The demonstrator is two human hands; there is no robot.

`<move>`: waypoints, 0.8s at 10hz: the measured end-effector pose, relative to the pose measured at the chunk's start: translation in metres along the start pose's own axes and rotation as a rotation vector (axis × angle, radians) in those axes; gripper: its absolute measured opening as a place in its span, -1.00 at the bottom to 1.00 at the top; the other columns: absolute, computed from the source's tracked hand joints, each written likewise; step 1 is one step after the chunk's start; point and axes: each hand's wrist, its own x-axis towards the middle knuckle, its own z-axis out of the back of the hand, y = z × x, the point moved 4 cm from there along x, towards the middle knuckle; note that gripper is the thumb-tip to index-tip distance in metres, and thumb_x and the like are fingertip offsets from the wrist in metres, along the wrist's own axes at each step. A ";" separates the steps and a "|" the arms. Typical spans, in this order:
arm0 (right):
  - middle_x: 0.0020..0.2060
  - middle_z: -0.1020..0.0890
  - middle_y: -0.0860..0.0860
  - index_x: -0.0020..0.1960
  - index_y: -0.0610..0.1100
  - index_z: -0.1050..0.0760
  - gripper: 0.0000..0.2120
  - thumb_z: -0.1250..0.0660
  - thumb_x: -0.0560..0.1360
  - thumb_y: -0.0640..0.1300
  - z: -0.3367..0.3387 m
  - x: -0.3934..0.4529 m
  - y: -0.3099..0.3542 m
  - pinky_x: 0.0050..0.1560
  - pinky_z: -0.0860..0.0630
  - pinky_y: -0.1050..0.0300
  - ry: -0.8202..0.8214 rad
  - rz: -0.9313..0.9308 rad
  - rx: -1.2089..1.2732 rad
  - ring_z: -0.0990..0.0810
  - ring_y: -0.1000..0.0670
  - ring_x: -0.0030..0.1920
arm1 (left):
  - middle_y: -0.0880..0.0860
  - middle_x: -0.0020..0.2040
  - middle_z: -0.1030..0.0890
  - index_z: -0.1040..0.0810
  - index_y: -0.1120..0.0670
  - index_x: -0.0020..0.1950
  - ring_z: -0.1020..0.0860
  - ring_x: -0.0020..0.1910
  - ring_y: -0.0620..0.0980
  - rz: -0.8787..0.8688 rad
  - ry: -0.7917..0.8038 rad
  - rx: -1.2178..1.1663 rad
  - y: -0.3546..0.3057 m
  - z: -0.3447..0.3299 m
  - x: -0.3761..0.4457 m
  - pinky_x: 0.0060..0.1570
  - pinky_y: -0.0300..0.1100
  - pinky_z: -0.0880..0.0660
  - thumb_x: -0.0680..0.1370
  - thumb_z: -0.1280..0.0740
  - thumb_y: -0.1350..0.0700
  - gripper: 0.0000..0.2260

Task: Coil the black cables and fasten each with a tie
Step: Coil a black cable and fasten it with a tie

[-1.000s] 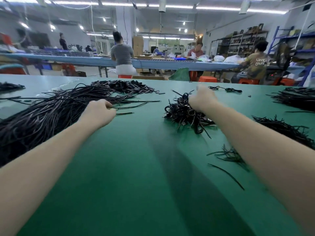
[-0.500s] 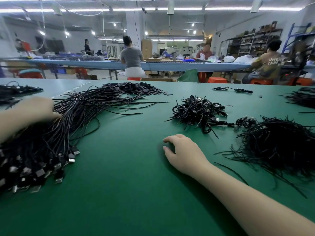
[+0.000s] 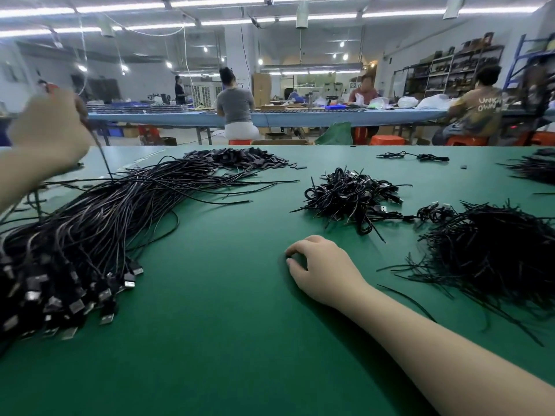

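**One cable lifted from the heap**

Far left, the blurred left hand (image 3: 49, 130) grips one black cable (image 3: 103, 159), raised above the uncoiled cable heap (image 3: 90, 223), partly cut off. Centre: coiled cables pile (image 3: 350, 196). The right hand (image 3: 322, 270), loosely curled and holding nothing, rests on the green table (image 3: 225, 325). Right: ties pile (image 3: 495, 250).

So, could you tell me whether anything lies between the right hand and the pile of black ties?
Nothing visible does: bare green table separates the right hand from the bristly pile of thin black ties; the heap of coiled black cables sits farther back.
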 end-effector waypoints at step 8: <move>-0.30 -0.47 0.06 -0.19 -0.05 -0.37 -0.78 -0.16 0.54 -0.34 0.038 0.002 -0.023 -0.25 -0.41 0.26 -0.643 -0.068 1.131 -0.45 0.18 -0.31 | -0.05 0.02 -0.58 -0.57 0.08 0.14 -0.47 0.04 -0.21 -0.630 0.055 -0.873 -0.341 -0.079 -0.170 0.04 -0.37 -0.40 0.47 -0.25 0.33 -0.69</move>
